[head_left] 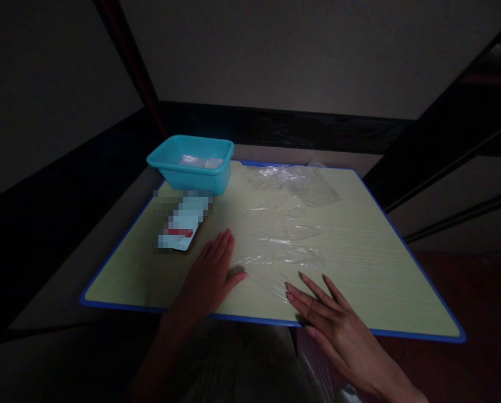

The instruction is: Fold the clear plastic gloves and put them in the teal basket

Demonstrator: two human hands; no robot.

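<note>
A thin, clear plastic sheet with finger-like lobes, looking like a disposable glove [290, 235], is spread on the pale yellow table [380, 280]. Its lobes point to the right. My left hand [210, 274] rests flat beside its left edge, thumb stretched toward the plastic and the other fingers pointing away from me. Near the front edge my right hand [329, 313] is laid with fingers outstretched, the fingertips at the plastic's lower corner. Farther back, a crumpled piece of clear plastic [296, 182] lies at the table's far edge.
A turquoise plastic basin [195, 176] with pale contents stands at the back left. In front of it is a phone-like flat object [183, 224], partly blurred out. Blue trim [418, 336] borders the tabletop. A wall rises behind, and more clear plastic [315, 358] hangs below the front edge.
</note>
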